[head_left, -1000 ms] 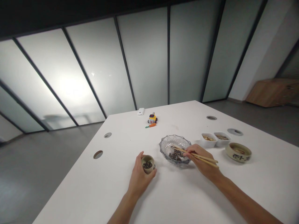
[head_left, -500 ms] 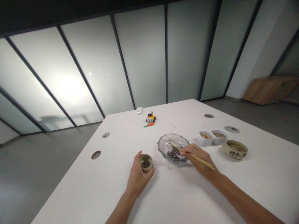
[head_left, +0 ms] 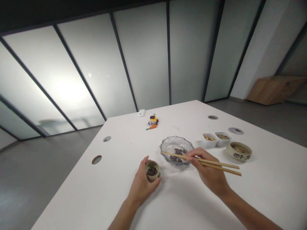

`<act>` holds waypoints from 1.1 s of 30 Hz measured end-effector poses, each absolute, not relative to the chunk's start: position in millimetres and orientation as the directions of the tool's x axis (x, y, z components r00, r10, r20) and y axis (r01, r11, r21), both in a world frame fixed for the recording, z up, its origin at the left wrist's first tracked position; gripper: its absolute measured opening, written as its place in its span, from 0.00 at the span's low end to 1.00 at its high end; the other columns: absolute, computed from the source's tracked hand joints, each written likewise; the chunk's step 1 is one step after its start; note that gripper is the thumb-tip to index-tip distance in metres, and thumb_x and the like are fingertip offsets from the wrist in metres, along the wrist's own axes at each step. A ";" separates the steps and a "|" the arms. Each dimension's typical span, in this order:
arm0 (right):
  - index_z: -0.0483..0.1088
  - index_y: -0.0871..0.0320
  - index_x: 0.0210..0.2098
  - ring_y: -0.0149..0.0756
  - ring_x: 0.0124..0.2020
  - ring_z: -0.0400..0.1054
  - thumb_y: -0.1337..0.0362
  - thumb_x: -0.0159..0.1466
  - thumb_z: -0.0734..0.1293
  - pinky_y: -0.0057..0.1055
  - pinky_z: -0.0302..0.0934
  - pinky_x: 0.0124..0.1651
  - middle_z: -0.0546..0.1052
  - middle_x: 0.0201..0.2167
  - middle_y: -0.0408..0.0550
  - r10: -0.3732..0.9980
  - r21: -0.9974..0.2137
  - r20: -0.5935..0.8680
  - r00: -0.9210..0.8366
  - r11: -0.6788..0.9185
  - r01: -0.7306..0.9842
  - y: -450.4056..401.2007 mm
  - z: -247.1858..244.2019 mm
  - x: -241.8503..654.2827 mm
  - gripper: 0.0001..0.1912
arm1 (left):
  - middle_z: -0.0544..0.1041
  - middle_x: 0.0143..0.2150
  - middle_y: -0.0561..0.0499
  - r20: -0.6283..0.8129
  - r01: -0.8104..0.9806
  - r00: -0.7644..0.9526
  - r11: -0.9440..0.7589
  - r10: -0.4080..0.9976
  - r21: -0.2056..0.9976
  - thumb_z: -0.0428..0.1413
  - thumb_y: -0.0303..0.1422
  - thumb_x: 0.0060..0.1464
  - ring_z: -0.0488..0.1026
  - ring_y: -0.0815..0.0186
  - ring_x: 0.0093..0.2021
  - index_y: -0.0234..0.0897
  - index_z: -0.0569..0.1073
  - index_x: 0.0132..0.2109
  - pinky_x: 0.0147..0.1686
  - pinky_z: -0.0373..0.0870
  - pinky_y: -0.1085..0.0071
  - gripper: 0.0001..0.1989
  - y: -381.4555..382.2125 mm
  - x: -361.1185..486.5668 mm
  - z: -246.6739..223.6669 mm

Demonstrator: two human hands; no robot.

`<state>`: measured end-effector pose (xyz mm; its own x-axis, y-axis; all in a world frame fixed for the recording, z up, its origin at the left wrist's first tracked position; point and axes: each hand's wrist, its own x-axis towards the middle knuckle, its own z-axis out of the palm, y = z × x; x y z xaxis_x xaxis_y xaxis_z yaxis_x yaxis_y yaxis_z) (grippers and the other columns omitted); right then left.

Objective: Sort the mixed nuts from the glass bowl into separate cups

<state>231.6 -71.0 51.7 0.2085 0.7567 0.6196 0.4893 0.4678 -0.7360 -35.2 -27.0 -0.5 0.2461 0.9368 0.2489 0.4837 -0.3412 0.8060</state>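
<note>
My left hand [head_left: 143, 182] is wrapped round a small ceramic cup [head_left: 157, 178], which is tilted and holds dark beans [head_left: 152, 171]. My right hand [head_left: 209, 169] grips a pair of wooden chopsticks [head_left: 220, 164]. Their tips are over the left side of a clear glass bowl [head_left: 176, 140], to the right of the cup and above it in the view. Several dark beans [head_left: 178, 155] lie in the bowl. Whether the tips hold a bean cannot be made out.
Right of the bowl stand two white dishes [head_left: 209, 143] with small pieces inside and a wider ceramic bowl [head_left: 239, 156]. A yellow toy car [head_left: 153, 120], an orange toy carrot [head_left: 152, 127] and a white device [head_left: 141, 113] lie farther back on the white table [head_left: 115, 191].
The chopstick tips have moved left across the glass bowl, and the sticks now lie flatter, with their back ends farther right. The cup in my left hand appears slightly lower and farther right.
</note>
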 end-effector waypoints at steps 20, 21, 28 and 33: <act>0.72 0.53 0.32 0.37 0.34 0.72 0.48 0.73 0.61 0.32 0.68 0.39 0.77 0.32 0.46 0.824 -0.603 0.565 -0.040 0.447 0.661 -46.5 23.8 270.8 0.20 | 0.72 0.64 0.39 0.247 0.533 0.296 -0.374 0.923 0.759 0.65 0.34 0.51 0.72 0.50 0.63 0.39 0.58 0.68 0.65 0.67 0.50 0.40 -25.0 -36.9 -6.1; 0.72 0.53 0.33 0.37 0.35 0.72 0.49 0.74 0.61 0.32 0.68 0.39 0.77 0.32 0.46 0.816 -0.599 0.576 -0.046 0.460 0.656 -46.4 23.4 270.9 0.19 | 0.72 0.64 0.40 0.246 0.538 0.299 -0.376 0.922 0.755 0.64 0.34 0.51 0.72 0.51 0.63 0.39 0.58 0.68 0.65 0.67 0.50 0.40 -25.0 -37.1 -6.2; 0.74 0.52 0.35 0.37 0.35 0.73 0.53 0.72 0.65 0.31 0.68 0.39 0.77 0.33 0.45 0.769 -0.578 0.639 -0.017 0.495 0.649 -44.5 16.4 271.6 0.14 | 0.71 0.64 0.39 0.234 0.542 0.311 -0.374 0.921 0.752 0.64 0.34 0.52 0.72 0.51 0.63 0.39 0.57 0.68 0.65 0.67 0.50 0.40 -24.7 -36.8 -4.8; 0.75 0.52 0.39 0.38 0.39 0.75 0.57 0.73 0.65 0.32 0.69 0.44 0.78 0.38 0.47 0.762 -0.568 0.640 -0.099 0.556 0.607 -42.4 10.2 270.9 0.09 | 0.72 0.63 0.39 0.251 0.544 0.306 -0.385 0.918 0.745 0.64 0.34 0.52 0.73 0.50 0.62 0.39 0.58 0.67 0.64 0.68 0.50 0.39 -24.6 -36.3 -5.0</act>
